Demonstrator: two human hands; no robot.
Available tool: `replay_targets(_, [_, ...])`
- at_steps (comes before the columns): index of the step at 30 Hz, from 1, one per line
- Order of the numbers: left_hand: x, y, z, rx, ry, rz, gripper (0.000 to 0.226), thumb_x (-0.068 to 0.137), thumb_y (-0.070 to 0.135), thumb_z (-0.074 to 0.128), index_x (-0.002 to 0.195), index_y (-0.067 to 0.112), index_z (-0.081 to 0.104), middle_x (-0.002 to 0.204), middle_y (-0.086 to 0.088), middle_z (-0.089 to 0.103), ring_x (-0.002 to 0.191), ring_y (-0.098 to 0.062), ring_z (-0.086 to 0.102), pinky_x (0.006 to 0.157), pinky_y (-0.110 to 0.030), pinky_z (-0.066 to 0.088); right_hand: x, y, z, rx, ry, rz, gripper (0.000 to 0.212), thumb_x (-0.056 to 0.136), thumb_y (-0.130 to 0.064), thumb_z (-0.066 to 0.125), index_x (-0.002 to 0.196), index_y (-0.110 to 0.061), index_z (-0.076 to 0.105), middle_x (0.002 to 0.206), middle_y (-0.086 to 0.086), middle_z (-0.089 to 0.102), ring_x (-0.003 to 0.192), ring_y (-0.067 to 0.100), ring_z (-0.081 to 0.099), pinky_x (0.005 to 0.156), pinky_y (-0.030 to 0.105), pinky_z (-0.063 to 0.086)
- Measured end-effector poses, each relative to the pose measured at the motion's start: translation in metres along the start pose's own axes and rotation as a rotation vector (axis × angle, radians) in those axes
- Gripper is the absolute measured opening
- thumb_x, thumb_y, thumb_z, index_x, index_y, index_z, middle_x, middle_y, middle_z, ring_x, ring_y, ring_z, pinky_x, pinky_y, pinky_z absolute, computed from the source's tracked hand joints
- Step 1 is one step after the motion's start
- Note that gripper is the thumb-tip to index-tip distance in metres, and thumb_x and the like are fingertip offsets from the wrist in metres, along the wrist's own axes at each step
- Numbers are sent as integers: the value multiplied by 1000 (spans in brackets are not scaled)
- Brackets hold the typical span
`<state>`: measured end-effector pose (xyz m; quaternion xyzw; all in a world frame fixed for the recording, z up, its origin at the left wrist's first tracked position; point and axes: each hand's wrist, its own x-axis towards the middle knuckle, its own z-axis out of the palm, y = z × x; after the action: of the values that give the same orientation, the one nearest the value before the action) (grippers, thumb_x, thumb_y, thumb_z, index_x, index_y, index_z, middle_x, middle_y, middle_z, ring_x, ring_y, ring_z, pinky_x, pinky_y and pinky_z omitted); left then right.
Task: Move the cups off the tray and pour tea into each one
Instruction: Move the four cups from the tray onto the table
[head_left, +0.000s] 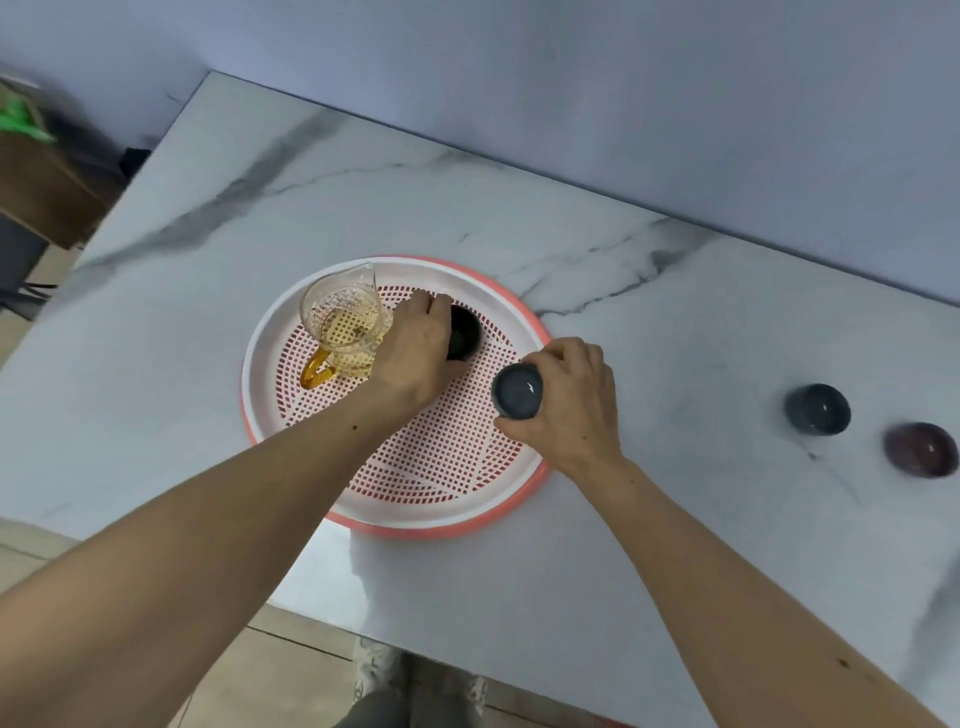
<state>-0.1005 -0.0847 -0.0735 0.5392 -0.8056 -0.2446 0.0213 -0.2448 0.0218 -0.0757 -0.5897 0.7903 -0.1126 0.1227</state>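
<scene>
A round pink and white slotted tray (457, 512) lies on the marble table. On its far left stands a glass pitcher (343, 325) with amber tea and an amber handle. My left hand (415, 353) is wrapped around a black cup (467, 332) standing on the tray beside the pitcher. My right hand (569, 402) holds a dark grey cup (517, 391) just above the tray's right edge. Two more cups stand on the table to the right: a dark grey cup (816, 409) and a purple cup (922, 449).
The marble table (597, 545) has its near edge below the tray and a wall along the far side. A brown box (47, 187) stands off the table at the far left. Shoes (374, 670) show on the floor below.
</scene>
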Motion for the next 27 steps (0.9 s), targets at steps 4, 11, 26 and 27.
replay_targets(4, [-11,19,-19,-20,-11,56,70,71,24,80,129,7,45,130,-14,46,123,-32,42,96,-39,42,-12,8,-30,42,-46,62,70,56,-52,81,116,-20,62,116,0,63,106,21,54,86,33,47])
replay_targets(11, [-30,83,-32,-53,-37,196,72,67,22,81,128,5,50,126,-16,51,118,-33,46,98,-41,43,-52,47,-84,158,-13,248,71,60,-45,82,121,-18,59,115,1,63,103,21,58,89,36,47])
replay_targets(26, [-67,255,53,-73,-145,230,72,68,24,81,130,11,47,128,-8,46,121,-27,42,92,-39,47,-133,214,-149,169,-5,380,73,61,-39,85,124,-16,58,118,3,60,107,24,56,93,39,46])
replay_targets(27, [-69,264,58,-77,-144,223,72,68,24,81,130,11,46,128,-8,46,121,-27,42,91,-39,47,-135,224,-152,165,-7,382,72,61,-40,84,123,-16,58,117,3,60,106,24,56,92,39,46])
